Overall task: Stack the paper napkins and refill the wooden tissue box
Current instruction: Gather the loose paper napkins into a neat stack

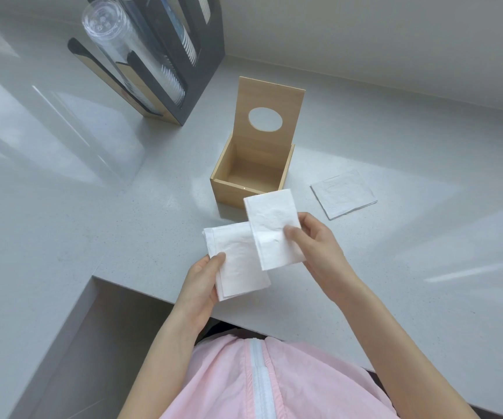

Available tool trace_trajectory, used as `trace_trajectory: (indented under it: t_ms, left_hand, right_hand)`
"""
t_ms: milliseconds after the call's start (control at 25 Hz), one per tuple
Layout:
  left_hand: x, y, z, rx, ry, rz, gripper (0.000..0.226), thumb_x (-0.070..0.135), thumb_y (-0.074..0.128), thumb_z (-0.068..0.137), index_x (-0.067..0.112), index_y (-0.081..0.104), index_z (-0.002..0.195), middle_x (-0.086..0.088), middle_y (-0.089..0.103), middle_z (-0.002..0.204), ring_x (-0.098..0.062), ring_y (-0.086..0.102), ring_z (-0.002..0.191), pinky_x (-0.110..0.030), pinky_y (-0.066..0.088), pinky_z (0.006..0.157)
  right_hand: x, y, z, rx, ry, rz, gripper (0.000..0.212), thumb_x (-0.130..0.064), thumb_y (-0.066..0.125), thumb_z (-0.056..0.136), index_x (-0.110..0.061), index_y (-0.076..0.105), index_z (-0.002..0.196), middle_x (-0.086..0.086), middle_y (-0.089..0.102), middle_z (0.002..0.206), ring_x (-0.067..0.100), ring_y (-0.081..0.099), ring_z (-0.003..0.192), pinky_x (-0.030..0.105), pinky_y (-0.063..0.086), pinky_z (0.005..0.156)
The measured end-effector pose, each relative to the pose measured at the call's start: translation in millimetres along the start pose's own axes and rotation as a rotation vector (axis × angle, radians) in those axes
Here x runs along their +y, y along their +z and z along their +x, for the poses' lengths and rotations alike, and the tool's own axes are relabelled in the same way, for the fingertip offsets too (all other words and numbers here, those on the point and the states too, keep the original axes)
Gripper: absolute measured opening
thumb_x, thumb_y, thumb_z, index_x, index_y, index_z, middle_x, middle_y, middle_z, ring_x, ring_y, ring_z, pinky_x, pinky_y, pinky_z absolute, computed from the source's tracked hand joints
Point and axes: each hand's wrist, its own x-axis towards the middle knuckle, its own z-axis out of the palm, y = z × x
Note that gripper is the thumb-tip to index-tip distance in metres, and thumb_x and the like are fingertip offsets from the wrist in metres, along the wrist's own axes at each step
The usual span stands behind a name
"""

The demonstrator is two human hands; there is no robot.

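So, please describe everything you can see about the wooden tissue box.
The wooden tissue box is light, plain wood, square, and looks empty inside. Its hinged lid stands open, upright at the back, with an oval hole in it. The box rests on the grey counter, ahead of both hands. No hand touches it; one held napkin overlaps its front edge in view.
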Motion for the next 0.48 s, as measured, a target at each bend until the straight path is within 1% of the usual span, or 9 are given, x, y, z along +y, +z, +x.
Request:
trace_trajectory:
  t_ms: [80, 160, 280, 360, 480]
  left_hand:
    - [-1, 4, 1, -0.033, 0.005, 0.036, 0.030, 0.020, 0.040, 0.097, 0.008, 0.061, 0.113, -0.007, 0.070, 0.103, -0.021, 0.064, 0.092, -0.031, 0.050, 0.073]
    - [-1, 8, 1, -0.054, 0.021, 0.051, 0.031, 0.021, 0.042, 0.096, 0.008, 0.063, 0.115, -0.010, 0.071, 0.108, -0.023, 0.066, 0.096, -0.032, 0.051, 0.076]
    - [-1, 9, 0, -0.069, 0.023, 0.018, 0.032, 0.021, 0.042, 0.096, 0.007, 0.063, 0.115, -0.012, 0.071, 0.110, -0.024, 0.067, 0.099, -0.034, 0.052, 0.083]
    - [-2, 8, 0, -0.089, 0.024, -0.007, 0.033, 0.022, 0.040, 0.097, 0.008, 0.063, 0.115, -0.011, 0.071, 0.109, -0.022, 0.068, 0.099, -0.035, 0.051, 0.087]
    - [-4, 9, 0, -0.121, 0.015, -0.046, 0.033, 0.025, 0.037, 0.098, 0.011, 0.063, 0.111, -0.008, 0.072, 0.106, -0.017, 0.070, 0.094, -0.032, 0.053, 0.087]
  right_hand:
    - [5, 9, -2, -0.067, 0.021, -0.132, 0.015, -0.009, 0.049, 0.091, -0.022, 0.057, 0.089, -0.009, 0.063, 0.089, 0.010, 0.058, 0.082, 0.020, 0.043, 0.070]
    - [15, 18, -3, -0.072, 0.046, -0.276, 0.012, -0.011, 0.052, 0.089, -0.023, 0.055, 0.089, -0.011, 0.062, 0.090, 0.011, 0.058, 0.084, 0.018, 0.042, 0.066]
    - [25, 24, -4, -0.015, 0.059, -0.334, 0.010, -0.016, 0.053, 0.088, -0.019, 0.056, 0.097, -0.006, 0.064, 0.097, 0.013, 0.059, 0.090, 0.019, 0.044, 0.069]
    - [26, 24, -3, 0.016, 0.059, -0.374, 0.011, -0.018, 0.054, 0.088, -0.018, 0.057, 0.099, -0.005, 0.065, 0.096, 0.012, 0.059, 0.088, 0.021, 0.045, 0.072]
    - [29, 23, -4, 0.029, 0.047, -0.426, 0.008, -0.020, 0.055, 0.088, -0.018, 0.055, 0.095, -0.004, 0.063, 0.091, 0.012, 0.057, 0.082, 0.020, 0.043, 0.067]
